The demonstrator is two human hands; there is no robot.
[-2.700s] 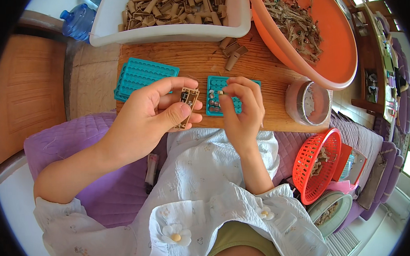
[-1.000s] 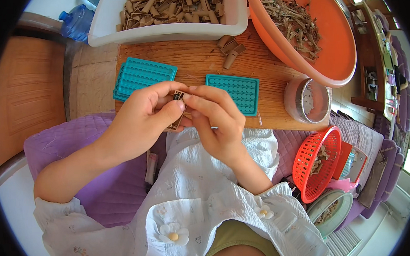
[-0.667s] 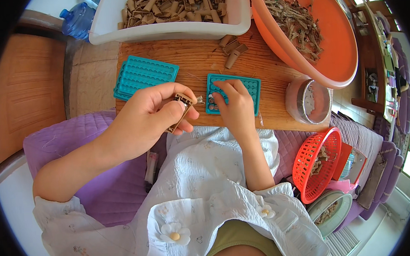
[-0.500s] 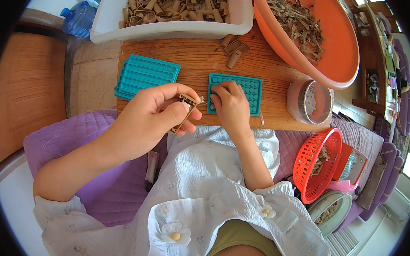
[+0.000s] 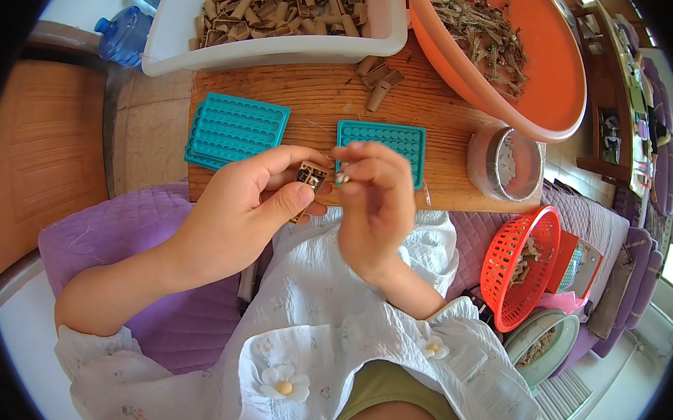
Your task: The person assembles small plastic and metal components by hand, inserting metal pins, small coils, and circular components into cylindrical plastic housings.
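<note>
My left hand [image 5: 264,202] is closed round a small brown plastic housing [image 5: 310,178], with dark parts showing in its near end. Close by on the right, my right hand [image 5: 378,200] is raised in front of a teal tray with round cells [image 5: 398,142]. Its thumb and fingertips pinch a tiny whitish-green piece, too small to name. Another pair of teal trays [image 5: 239,127], stacked one on the other, lies on the wooden table [image 5: 307,82] beyond my left hand. A few brown housings [image 5: 378,86] sit loose behind the right-hand tray.
A white bin [image 5: 267,52] heaped with brown housings stands at the back. An orange basin [image 5: 554,69] with tangled scraps overhangs the table's right side, near a clear round tub [image 5: 505,167]. A red basket [image 5: 499,270] rests on the purple seat at right.
My right hand has lifted from the right-hand tray and come back toward the left hand, now with a tiny piece in its fingertips. The housing has been tilted slightly.
</note>
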